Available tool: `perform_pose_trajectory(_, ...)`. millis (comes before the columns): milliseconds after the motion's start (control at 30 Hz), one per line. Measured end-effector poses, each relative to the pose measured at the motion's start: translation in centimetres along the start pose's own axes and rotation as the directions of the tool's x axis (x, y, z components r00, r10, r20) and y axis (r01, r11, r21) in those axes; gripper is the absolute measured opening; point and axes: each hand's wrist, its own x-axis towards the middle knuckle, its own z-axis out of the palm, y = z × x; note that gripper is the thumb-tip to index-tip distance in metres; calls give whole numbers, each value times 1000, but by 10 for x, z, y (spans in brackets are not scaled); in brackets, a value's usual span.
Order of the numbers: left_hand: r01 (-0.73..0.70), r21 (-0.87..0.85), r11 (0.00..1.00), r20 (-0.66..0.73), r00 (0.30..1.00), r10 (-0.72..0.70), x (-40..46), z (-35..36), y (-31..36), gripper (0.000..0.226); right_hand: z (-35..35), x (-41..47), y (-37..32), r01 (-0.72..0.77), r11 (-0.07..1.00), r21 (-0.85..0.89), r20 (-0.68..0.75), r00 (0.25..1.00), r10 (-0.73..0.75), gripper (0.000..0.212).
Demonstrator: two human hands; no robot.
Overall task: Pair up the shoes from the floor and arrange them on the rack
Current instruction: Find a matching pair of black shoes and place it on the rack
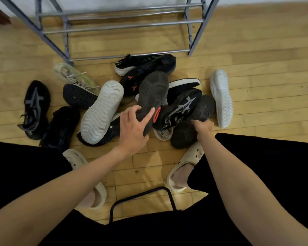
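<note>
A heap of several shoes lies on the wooden floor in front of a grey metal rack (121, 25) whose bars hold nothing. My left hand (133, 128) grips the heel end of a dark shoe turned sole-up (152, 91), with a red patch on its sole. My right hand (204, 127) grips a black sneaker with a white star-like logo (180, 108) at its near end; its fingers are hidden under the shoe. A white-soled shoe (100, 112) lies sole-up to the left, another (221, 97) to the right.
Black shoes (36, 107) and a pale laced sneaker (73, 76) lie at the left. A black sneaker with green marks (140, 63) rests against the rack's bottom bar. My feet in beige clogs (183, 167) flank a black chair frame (142, 201).
</note>
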Motion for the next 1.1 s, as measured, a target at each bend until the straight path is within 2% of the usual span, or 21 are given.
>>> perform_pose_trajectory(67,37,-72,997,6,999,-37,4,-3,2,82,-6,7,-1,-53,987,151,43,998,47,53)
perform_pose_trajectory(133,52,-117,992,38,998,-47,7,-7,3,81,-10,15,0,-99,969,227,113,991,75,56)
perform_pose_trajectory(233,55,-97,994,86,995,-47,8,-10,4,82,-10,21,1,-153,956,249,158,981,116,61)
perform_pose_trajectory(300,88,-129,988,96,992,-76,9,-11,5,86,-10,18,-1,-173,948,267,166,977,131,73)
perform_pose_trajectory(367,143,-165,976,114,986,-125,11,-10,7,95,-8,15,-3,-148,952,269,137,984,114,88)
perform_pose_trajectory(433,230,-177,957,165,966,-202,14,-11,9,107,-8,11,-5,-116,959,259,122,989,87,91)
perform_pose_trajectory(500,294,-179,939,235,940,-249,16,-12,10,114,-7,13,-2,-98,957,274,86,993,77,79)
perform_pose_trajectory(567,283,-181,942,257,938,-233,19,-14,12,115,-10,15,-1,-93,932,351,66,995,74,61)
perform_pose_trajectory(600,278,-185,943,260,939,-226,20,-15,13,115,-10,14,-3,-101,919,381,100,993,68,51)
perform_pose_trajectory(700,322,-237,917,268,929,-257,24,-17,16,113,-3,3,-23,-44,907,420,155,988,-23,6)
perform_pose_trajectory(800,337,-286,897,275,926,-260,25,-17,13,113,-2,-6,-49,27,927,373,76,995,-59,19)
perform_pose_trajectory(933,301,-267,915,259,937,-233,22,-16,6,111,-22,-12,-56,-17,962,271,245,968,-52,2)
perform_pose_trajectory(1000,277,-259,925,229,948,-220,20,-17,7,110,-23,-10,-52,-14,971,239,300,952,-60,12)
perform_pose_trajectory(1067,305,-248,920,219,942,-253,18,-18,9,114,-14,-13,-46,21,976,216,296,951,-86,23)
perform_pose_trajectory(1100,338,-240,910,240,929,-282,18,-18,9,118,-7,-14,-43,43,980,194,262,960,-94,36)
